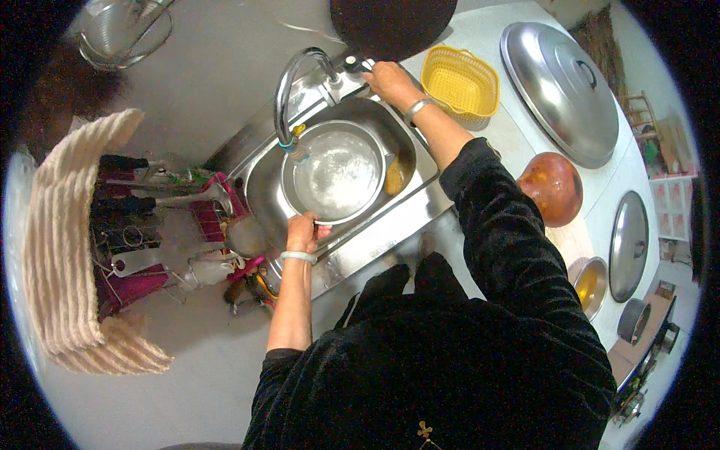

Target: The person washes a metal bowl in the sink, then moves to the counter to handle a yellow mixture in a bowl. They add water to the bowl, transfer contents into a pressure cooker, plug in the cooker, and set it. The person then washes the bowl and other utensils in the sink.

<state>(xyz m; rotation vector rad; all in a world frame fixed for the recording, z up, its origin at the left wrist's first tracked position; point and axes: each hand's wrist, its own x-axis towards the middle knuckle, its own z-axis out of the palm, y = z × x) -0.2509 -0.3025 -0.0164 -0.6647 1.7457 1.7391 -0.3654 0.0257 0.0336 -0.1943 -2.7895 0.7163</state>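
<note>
A round metal basin (289, 194) of water sits in the stainless steel sink (261, 194). At its near rim, my left hand (304, 232) grips the edge, thumb on top and fingertips outside. My right hand (391, 81) is closed around the lever of the faucet (281, 98) behind the sink; the lever is mostly hidden by the fingers. The curved spout ends over the basin's left side, with a blue-banded nozzle (295, 151). The water's surface looks rippled and bright. Against the sink's right wall lies a yellowish-brown object (395, 177), perhaps a scrubber.
A yellow plastic basket (461, 81), large metal lid (557, 90), brown gourd-shaped vessel (554, 188), smaller lid (629, 247) and metal bowl (602, 292) with yellow contents stand on the right counter. Left are a utensil rack (163, 270) and a hanging striped towel (64, 242).
</note>
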